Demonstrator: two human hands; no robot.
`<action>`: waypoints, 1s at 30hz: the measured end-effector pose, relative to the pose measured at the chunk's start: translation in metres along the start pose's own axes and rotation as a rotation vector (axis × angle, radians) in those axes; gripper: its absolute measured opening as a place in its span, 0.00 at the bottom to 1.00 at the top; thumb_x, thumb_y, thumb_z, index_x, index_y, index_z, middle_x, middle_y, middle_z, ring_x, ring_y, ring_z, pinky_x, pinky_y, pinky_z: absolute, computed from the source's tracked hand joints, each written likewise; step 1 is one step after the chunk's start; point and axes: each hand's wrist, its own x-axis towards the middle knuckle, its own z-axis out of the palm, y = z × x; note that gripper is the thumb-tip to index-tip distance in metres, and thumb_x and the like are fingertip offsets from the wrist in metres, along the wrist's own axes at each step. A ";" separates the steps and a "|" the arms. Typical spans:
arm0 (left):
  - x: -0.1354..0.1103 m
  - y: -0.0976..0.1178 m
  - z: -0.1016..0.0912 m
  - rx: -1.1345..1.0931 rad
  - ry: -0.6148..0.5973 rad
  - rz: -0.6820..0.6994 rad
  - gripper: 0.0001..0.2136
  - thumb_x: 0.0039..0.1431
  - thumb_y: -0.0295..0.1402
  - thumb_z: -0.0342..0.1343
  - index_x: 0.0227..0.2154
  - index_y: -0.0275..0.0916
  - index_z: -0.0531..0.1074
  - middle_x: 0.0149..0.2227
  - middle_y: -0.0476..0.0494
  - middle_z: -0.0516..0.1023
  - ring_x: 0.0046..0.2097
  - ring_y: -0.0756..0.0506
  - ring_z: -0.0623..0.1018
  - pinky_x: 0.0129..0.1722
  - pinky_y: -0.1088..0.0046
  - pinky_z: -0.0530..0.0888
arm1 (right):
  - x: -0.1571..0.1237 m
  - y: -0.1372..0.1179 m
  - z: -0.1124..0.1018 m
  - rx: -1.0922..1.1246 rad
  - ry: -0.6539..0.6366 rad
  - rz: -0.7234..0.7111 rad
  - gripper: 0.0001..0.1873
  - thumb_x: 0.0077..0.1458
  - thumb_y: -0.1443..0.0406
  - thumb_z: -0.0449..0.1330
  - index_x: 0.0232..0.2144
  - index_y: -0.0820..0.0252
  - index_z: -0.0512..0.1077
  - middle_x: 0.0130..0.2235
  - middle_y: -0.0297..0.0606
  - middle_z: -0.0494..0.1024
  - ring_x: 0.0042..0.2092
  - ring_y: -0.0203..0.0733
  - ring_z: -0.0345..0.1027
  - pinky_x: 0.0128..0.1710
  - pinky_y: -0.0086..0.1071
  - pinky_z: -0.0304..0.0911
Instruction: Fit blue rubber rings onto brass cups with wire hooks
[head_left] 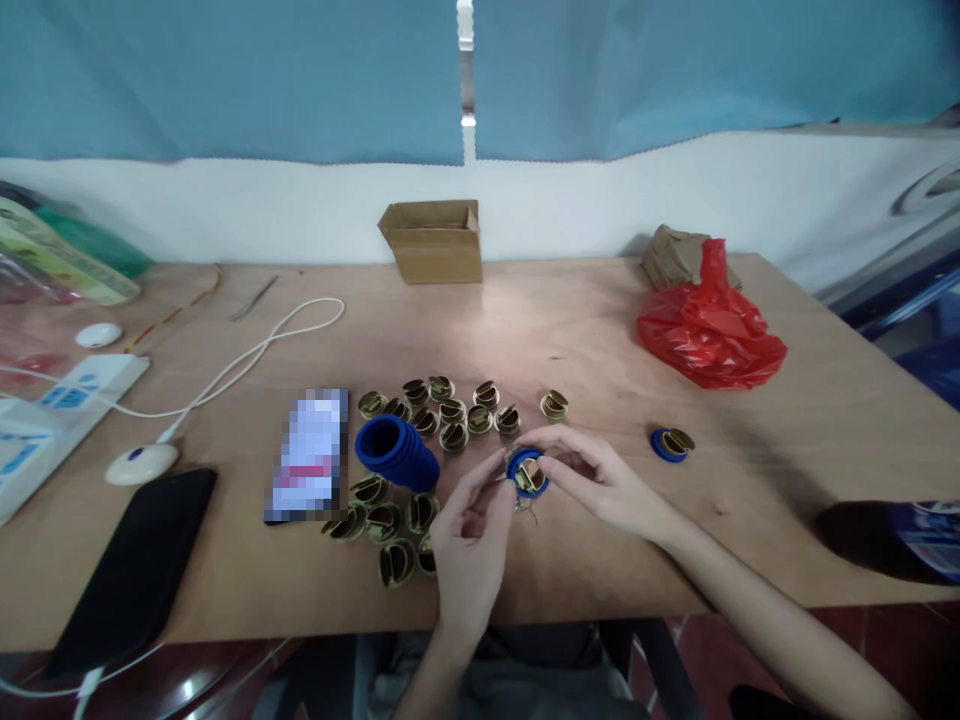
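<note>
Just above the tabletop, my left hand (pixel 474 535) and my right hand (pixel 607 485) close their fingertips on opposite sides of one round brass fitting (pixel 531 477). A blue ring (pixel 517 462) sits around this fitting. To the left stands a tilted stack of blue rings (pixel 401 455). Loose brass fittings, each with a raised bar across it, lie in a group (pixel 452 411) behind the stack and in another group (pixel 384 522) in front of it. One single fitting (pixel 554 404) lies behind my right hand. Farther right rests a blue ring with a brass piece (pixel 673 444) on it.
Left of the stack lie a phone with a lit screen (pixel 309 455), a black phone (pixel 135 570), a white cable (pixel 247 355) and a power strip (pixel 67 410). A cardboard box (pixel 439 250) stands at the back. A red plastic bag (pixel 712 335) and a dark bottle (pixel 885 540) are right.
</note>
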 end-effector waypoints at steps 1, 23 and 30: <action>0.000 0.000 0.000 0.006 0.007 -0.005 0.12 0.59 0.35 0.65 0.46 0.40 0.82 0.47 0.41 0.86 0.46 0.41 0.86 0.45 0.69 0.85 | 0.000 0.000 0.000 0.004 0.000 0.006 0.13 0.68 0.61 0.58 0.52 0.55 0.74 0.43 0.39 0.82 0.40 0.39 0.77 0.39 0.33 0.76; -0.002 -0.008 -0.002 0.113 0.102 0.066 0.09 0.58 0.30 0.65 0.42 0.40 0.82 0.43 0.44 0.87 0.42 0.45 0.87 0.41 0.76 0.84 | 0.002 0.006 -0.002 -0.081 0.008 -0.007 0.14 0.66 0.64 0.58 0.50 0.59 0.77 0.45 0.41 0.83 0.38 0.38 0.77 0.37 0.32 0.74; -0.005 -0.017 -0.006 0.202 0.082 0.173 0.10 0.59 0.28 0.63 0.44 0.42 0.81 0.43 0.46 0.87 0.42 0.47 0.86 0.43 0.76 0.84 | 0.003 0.008 -0.002 -0.082 -0.018 0.020 0.13 0.66 0.62 0.58 0.47 0.60 0.78 0.37 0.39 0.83 0.31 0.36 0.76 0.30 0.29 0.72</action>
